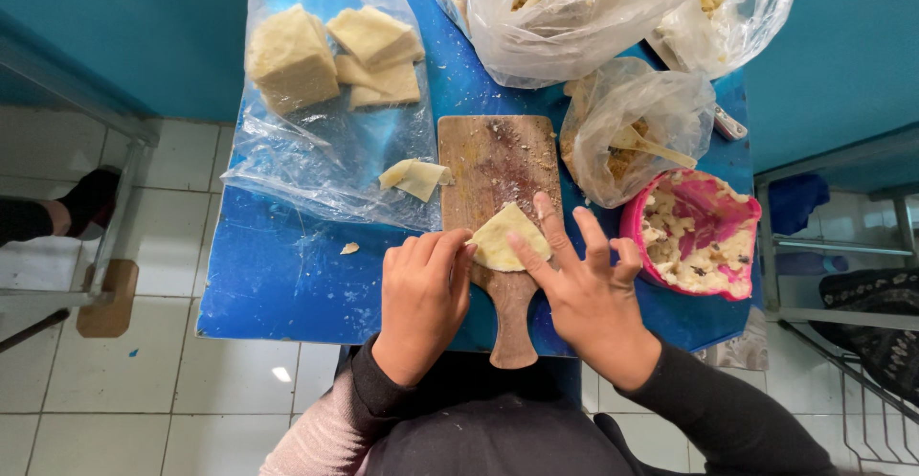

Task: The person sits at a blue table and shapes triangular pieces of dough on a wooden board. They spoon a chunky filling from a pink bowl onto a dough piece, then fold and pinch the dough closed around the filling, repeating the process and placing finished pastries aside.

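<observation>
We're at the sealing step, we judge: left hand [422, 289] curled, fingertips pinching the left edge of the dough piece [507, 238]; right hand [586, 289] spread, index pressing it flat. The piece lies on the wooden board [493, 165], mid-table, pale, folded to a triangle. Filling probably inside, not visible. Next calls for even pressure along the open edge.

Dough piece [510, 238] on cutting board [498, 165]; bowl [639, 210] right; dough stacks [330, 55] behind-left.
</observation>
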